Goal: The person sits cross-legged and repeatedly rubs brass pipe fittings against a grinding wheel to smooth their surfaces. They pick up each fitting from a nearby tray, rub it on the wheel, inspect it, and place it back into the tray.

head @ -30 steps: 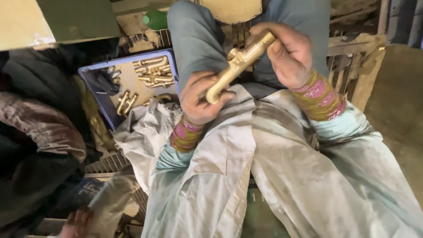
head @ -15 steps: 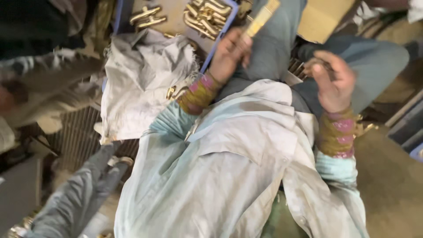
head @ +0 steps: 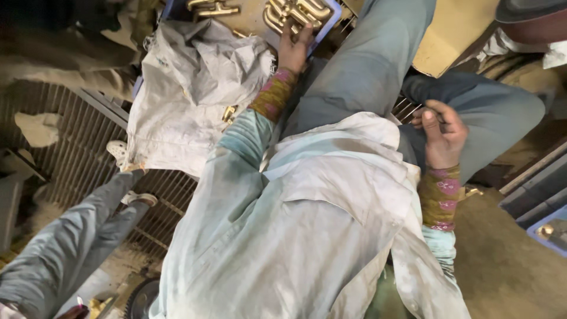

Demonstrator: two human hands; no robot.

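Note:
My left hand [head: 295, 48] reaches forward to the blue tray [head: 331, 21] at the top and rests on its rim, fingers stretched onto the pile of brass pipe fittings [head: 295, 12] inside. Nothing is gripped in it. My right hand [head: 442, 131] lies on my right knee with its fingers loosely curled, and I see nothing in it. Both wrists wear patterned cuffs. A pale dusty apron [head: 307, 236] covers my lap.
A crumpled white sack [head: 195, 77] lies left of the tray, with a brass piece [head: 229, 114] at its edge. Another person's grey-trousered leg [head: 65, 242] and shoe [head: 139, 198] cross the metal floor grating [head: 71, 136]. Cardboard [head: 452, 35] is upper right, a blue crate [head: 550, 231] far right.
My left hand carried the long brass fitting away from my right hand to the tray and no longer holds it. My right hand dropped to my knee. The view swung left.

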